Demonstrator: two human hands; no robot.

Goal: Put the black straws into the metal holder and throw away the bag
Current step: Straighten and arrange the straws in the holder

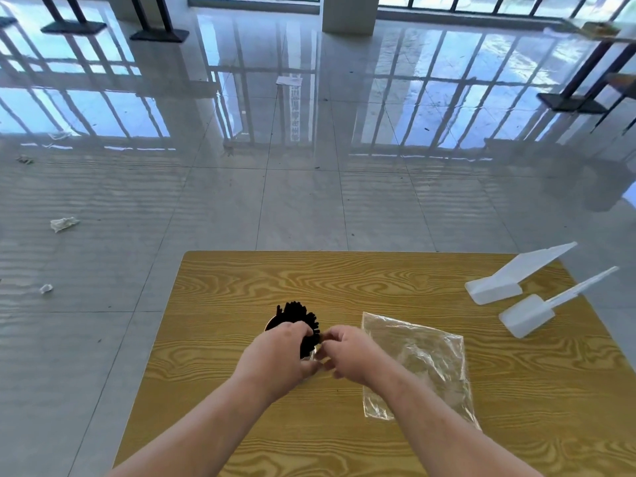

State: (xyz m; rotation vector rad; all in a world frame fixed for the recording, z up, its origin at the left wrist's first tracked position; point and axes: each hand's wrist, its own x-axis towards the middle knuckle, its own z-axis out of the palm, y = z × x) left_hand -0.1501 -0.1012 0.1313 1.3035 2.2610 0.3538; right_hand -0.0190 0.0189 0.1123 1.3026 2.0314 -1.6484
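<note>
A bunch of black straws [296, 312] stands upright, its tops fanned out, in a metal holder [272, 324] whose rim shows just left of my left hand. My left hand [275, 356] is wrapped around the straws and the holder from the near side. My right hand [347, 352] pinches at the right edge of the bunch, fingertips close to those of the left hand. A small bit of clear plastic shows between the two hands. The clear plastic bag [416, 363] lies flat and empty on the wooden table [344, 277], just right of my right hand.
Two white plastic scoops [495, 287] [530, 315] lie at the table's far right corner. Crumpled scraps of litter [63, 223] lie on the glossy tiled floor to the left. Black table legs and bases stand far back.
</note>
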